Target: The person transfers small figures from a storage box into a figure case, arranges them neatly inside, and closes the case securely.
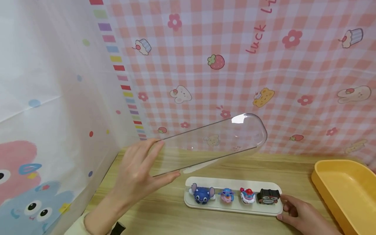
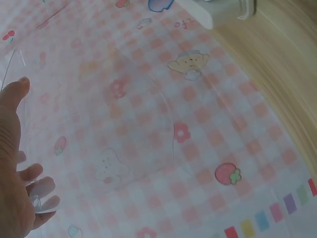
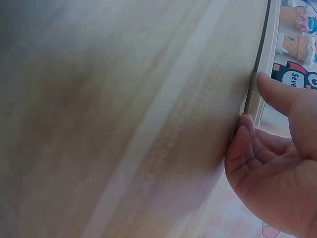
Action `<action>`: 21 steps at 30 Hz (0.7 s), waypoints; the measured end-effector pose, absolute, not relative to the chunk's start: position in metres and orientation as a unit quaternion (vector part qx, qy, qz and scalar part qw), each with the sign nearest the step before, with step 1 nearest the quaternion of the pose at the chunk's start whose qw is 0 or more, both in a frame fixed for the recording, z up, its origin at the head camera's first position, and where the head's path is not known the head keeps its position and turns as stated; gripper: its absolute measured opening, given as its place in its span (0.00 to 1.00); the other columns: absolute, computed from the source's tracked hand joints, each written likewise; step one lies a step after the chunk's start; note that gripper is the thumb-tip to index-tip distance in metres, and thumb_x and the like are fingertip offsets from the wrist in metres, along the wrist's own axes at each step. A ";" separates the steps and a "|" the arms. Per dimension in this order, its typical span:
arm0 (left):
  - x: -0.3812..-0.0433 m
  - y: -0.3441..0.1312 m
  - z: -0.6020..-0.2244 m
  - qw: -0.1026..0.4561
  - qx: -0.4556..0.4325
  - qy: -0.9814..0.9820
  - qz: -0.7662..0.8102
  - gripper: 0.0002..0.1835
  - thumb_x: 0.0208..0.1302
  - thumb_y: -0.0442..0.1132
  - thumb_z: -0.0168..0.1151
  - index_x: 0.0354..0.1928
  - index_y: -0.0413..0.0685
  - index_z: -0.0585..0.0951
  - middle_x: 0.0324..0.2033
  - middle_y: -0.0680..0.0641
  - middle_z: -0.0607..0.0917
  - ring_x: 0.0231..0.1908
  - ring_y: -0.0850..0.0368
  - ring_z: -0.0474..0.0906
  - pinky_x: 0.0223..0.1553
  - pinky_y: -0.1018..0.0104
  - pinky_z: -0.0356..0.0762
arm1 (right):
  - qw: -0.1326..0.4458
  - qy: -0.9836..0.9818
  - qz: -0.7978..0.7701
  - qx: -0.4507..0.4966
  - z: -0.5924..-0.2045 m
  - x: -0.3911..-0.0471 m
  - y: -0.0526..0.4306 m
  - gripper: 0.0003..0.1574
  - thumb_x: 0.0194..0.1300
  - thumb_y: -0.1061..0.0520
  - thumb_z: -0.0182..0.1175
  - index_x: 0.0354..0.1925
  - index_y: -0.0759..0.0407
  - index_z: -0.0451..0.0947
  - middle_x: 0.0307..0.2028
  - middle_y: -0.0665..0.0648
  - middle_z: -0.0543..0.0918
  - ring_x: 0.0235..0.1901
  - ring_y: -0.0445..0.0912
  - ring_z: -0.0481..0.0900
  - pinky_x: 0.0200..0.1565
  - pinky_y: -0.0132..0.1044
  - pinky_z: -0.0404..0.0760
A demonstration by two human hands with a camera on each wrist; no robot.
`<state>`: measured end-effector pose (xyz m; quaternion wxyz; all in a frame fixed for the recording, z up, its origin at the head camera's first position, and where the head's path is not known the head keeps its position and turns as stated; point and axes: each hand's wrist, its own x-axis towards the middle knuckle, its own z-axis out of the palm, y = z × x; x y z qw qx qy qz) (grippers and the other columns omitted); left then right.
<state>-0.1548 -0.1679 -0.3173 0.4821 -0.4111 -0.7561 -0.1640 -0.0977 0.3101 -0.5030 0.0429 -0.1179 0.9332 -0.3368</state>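
My left hand (image 1: 136, 166) grips one end of a long clear plastic cover (image 1: 211, 140), thumb below and fingers above, raised and tilted over the table. Below it a white oblong tray base (image 1: 235, 209) lies on the table with several small figurines in a row. From the left these are a blue big-eared figure (image 1: 202, 194), a small blue-and-pink one (image 1: 227, 195), one with red and white topping (image 1: 248, 196) and a dark boxy one (image 1: 268, 196). At the base's right end my right hand (image 1: 302, 213) holds its edge between thumb and fingers.
A yellow tray (image 1: 340, 195) stands at the right of the wooden table (image 1: 158, 212). Behind the table hangs a pink checked cloth (image 1: 199, 81), and a white patterned cloth (image 1: 58, 98) hangs on the left. A small dark object (image 1: 118, 228) shows by the left forearm.
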 end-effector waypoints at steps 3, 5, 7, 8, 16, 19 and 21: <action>-0.157 -0.162 -0.317 0.473 -0.423 -0.752 -0.177 0.39 0.63 0.65 0.69 0.57 0.34 0.82 0.51 0.38 0.85 0.46 0.40 0.82 0.43 0.48 0.80 | 0.035 0.934 -0.335 -0.122 -0.504 -0.097 0.310 0.34 0.61 0.56 0.77 0.56 0.77 0.76 0.31 0.47 0.75 0.31 0.30 0.69 0.30 0.30 0.75; -0.159 -0.159 -0.317 0.469 -0.430 -0.749 -0.184 0.40 0.59 0.64 0.73 0.57 0.34 0.82 0.51 0.39 0.85 0.47 0.41 0.82 0.43 0.48 0.80 | 0.029 0.934 -0.333 -0.125 -0.504 -0.096 0.310 0.34 0.61 0.56 0.77 0.55 0.77 0.76 0.31 0.46 0.74 0.31 0.30 0.69 0.30 0.30 0.75; -0.160 -0.157 -0.317 0.466 -0.435 -0.747 -0.189 0.40 0.57 0.63 0.75 0.57 0.35 0.82 0.51 0.39 0.85 0.47 0.41 0.82 0.43 0.48 0.80 | 0.026 0.935 -0.332 -0.125 -0.504 -0.096 0.310 0.33 0.61 0.56 0.77 0.54 0.76 0.76 0.31 0.46 0.73 0.31 0.30 0.69 0.31 0.30 0.75; -0.161 -0.156 -0.317 0.464 -0.437 -0.747 -0.190 0.40 0.56 0.63 0.75 0.57 0.35 0.82 0.51 0.40 0.85 0.48 0.42 0.82 0.44 0.48 0.80 | 0.025 0.935 -0.331 -0.125 -0.504 -0.096 0.310 0.33 0.61 0.56 0.77 0.54 0.76 0.76 0.31 0.46 0.73 0.31 0.30 0.69 0.31 0.30 0.74; -0.166 -0.151 -0.320 0.439 -0.453 -0.748 -0.207 0.45 0.42 0.58 0.85 0.58 0.37 0.82 0.52 0.41 0.85 0.49 0.43 0.82 0.46 0.49 0.82 | 0.013 0.933 -0.335 -0.131 -0.504 -0.096 0.310 0.33 0.60 0.57 0.77 0.54 0.77 0.76 0.31 0.46 0.74 0.31 0.30 0.69 0.30 0.30 0.75; -0.168 -0.149 -0.323 0.426 -0.458 -0.751 -0.212 0.46 0.40 0.57 0.86 0.59 0.38 0.82 0.52 0.41 0.85 0.49 0.45 0.82 0.48 0.50 0.82 | 0.024 0.932 -0.337 -0.130 -0.505 -0.096 0.311 0.33 0.61 0.57 0.77 0.55 0.77 0.76 0.31 0.46 0.74 0.31 0.30 0.69 0.30 0.30 0.75; -0.170 -0.148 -0.325 0.418 -0.462 -0.752 -0.216 0.46 0.40 0.58 0.86 0.59 0.38 0.82 0.53 0.42 0.85 0.49 0.45 0.82 0.49 0.52 0.82 | 0.029 0.931 -0.339 -0.132 -0.505 -0.096 0.311 0.33 0.61 0.56 0.77 0.55 0.77 0.76 0.31 0.46 0.74 0.30 0.30 0.69 0.30 0.30 0.74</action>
